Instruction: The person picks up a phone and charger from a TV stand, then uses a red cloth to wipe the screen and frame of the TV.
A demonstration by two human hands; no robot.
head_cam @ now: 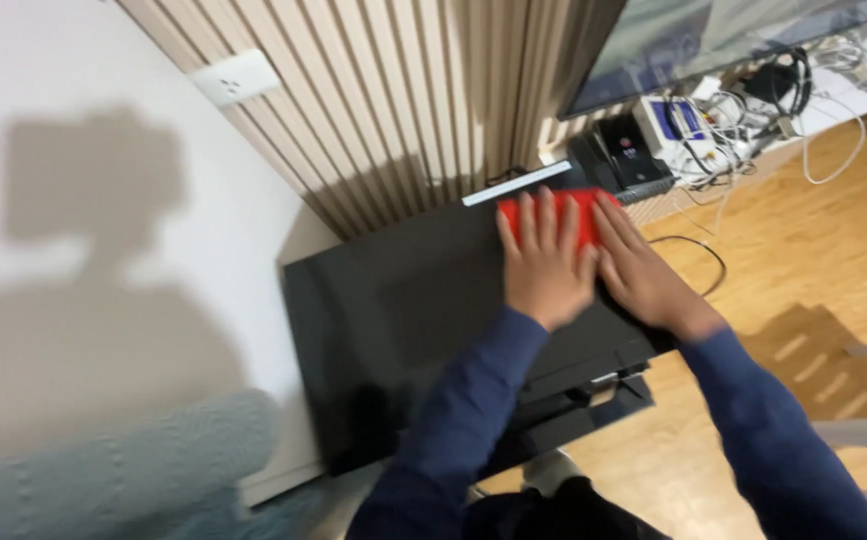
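Head view, blurred by motion.

Left hand (546, 268): palm down, fingers (539, 215) stretched flat and slightly spread, lying on top of a red cloth (586, 212). No grasp; the fingers press on it rather than close around it. The fingertips reach nearly to the cloth's far edge.

Right hand (644, 275): also palm down, fingers (616, 222) straight and close together, touching the cloth's right end. Its thumb side lies against the left hand; the two hands touch side by side.

Cloth: flat red patch, mostly covered by the left fingers. Red shows between those fingers, at the far edge beyond the tips, and in the strip between the two hands. Whether it is folded cannot be told.

Under hands and cloth: a black table (394, 310), matte top, cloth at its far right corner. A lower black shelf (594, 400) shows below the near edge, under the right wrist.

Both forearms wear blue sleeves (474, 400).

Beyond the fingertips: a thin white bar (517, 184) just past the cloth, then a slatted wall (404, 90). Right of the right fingers: a black box (626, 150), a white box (676, 122), tangled cables (784, 90), and a screen (714, 35) above them.

Left of the hands, well apart: a white wall (74, 200) with a socket (236, 76). Near bottom left, a pale blue cushion (124, 470). Right of the table: wood floor (804, 260).
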